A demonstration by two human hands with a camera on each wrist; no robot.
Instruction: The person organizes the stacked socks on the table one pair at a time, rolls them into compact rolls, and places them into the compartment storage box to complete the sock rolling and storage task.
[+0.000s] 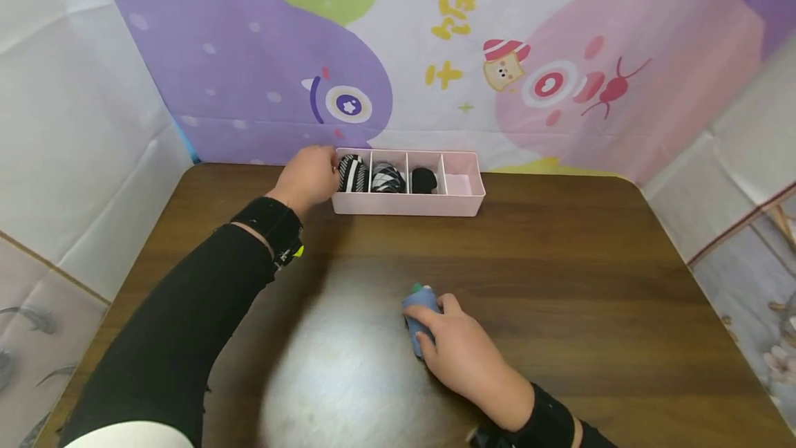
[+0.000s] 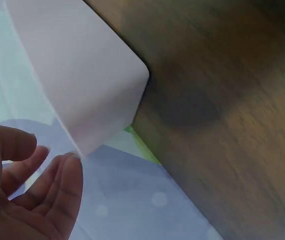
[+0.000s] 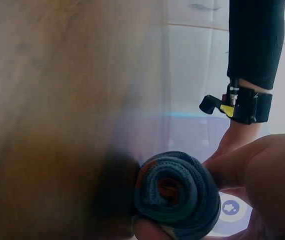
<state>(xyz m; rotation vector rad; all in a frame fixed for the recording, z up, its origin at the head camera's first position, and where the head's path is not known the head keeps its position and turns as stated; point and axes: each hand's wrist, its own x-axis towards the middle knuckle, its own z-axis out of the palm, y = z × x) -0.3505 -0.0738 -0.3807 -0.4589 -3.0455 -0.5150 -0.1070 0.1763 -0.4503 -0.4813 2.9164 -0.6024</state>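
A pink divided box [image 1: 407, 205] stands at the back of the table. From left to right its compartments hold a black-and-white striped rolled sock [image 1: 352, 175], a black, grey and white patterned rolled sock [image 1: 387, 178] and a black roll [image 1: 424, 181]. My left hand [image 1: 311, 175] is at the box's left end; in the left wrist view its loosely bent fingertips are by the box's corner, with thumb and fingers apart. Near the table's middle my right hand [image 1: 463, 348] grips a blue rolled sock [image 1: 421, 320] between thumb and fingers. Its spiral end, with orange inside, faces the right wrist camera.
The brown wooden table [image 1: 560, 261] reaches back to a printed cloth [image 1: 448, 109] hanging behind the box. White cloth panels [image 1: 81, 123] stand at both sides. My left arm [image 1: 186, 323] spans the table's left part.
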